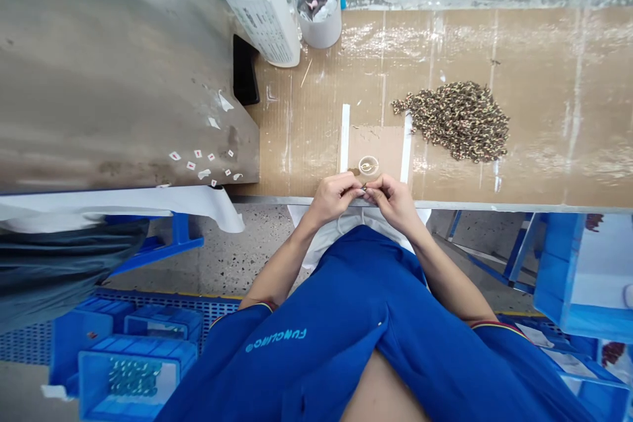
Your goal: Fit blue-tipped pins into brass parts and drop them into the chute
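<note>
My left hand [333,198] and my right hand [390,203] meet just above the table's front edge [445,206]. Their fingertips pinch a tiny metal part [364,190], mostly hidden by my fingers. Just beyond them, a small pale wire ring [368,165] lies on a square cardboard pad [380,148], which sits between two white strips [345,138] [406,145]. To the right, a heap of small speckled brown coiled pieces [457,122] lies on the cardboard-covered tabletop [544,46]. Neither hand touches the heap.
A white plastic bottle [254,3] lies at the back beside a clear cup [316,10] holding scraps. A stained steel surface [113,66] with white paper bits [198,161] is on the left. Blue crates [131,376] stand on the floor on both sides.
</note>
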### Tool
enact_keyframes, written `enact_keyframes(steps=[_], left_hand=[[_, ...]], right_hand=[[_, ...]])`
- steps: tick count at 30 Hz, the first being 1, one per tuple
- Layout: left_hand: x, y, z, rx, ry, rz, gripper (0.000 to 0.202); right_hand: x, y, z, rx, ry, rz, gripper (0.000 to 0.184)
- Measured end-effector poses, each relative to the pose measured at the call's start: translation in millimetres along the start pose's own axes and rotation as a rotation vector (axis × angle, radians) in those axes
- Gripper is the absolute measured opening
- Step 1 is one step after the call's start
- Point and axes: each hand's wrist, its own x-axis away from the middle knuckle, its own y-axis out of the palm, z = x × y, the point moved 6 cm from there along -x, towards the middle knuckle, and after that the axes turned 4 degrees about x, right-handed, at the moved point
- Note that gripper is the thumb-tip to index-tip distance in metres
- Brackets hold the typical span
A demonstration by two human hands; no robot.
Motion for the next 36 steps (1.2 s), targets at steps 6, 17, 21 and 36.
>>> enact_keyframes(steps=[6, 17, 21, 36], left_hand=[[-0.3, -2.6, -3.2, 0.064, -0.040, 0.008, 0.046], [1.2, -19.4, -2.9, 0.145, -0.034, 0.172, 0.045], [-1.4, -21.2, -2.2, 0.162, -0.065, 0.195, 0.046], [-108.0, -60.8, 86.5, -0.072, 0.183, 0.077, 0.038]], right_hand=[[3.0, -3.5, -11.0, -0.113, 0.044, -0.050, 0.044], [23.5, -231.4, 1.4, 0.396, -0.049, 0.896, 0.028], [21.6, -296.3, 15.6, 0.481, -0.034, 1.029, 0.024], [-18.2, -247.9, 5.7, 0.542, -0.333, 0.792, 0.050]])
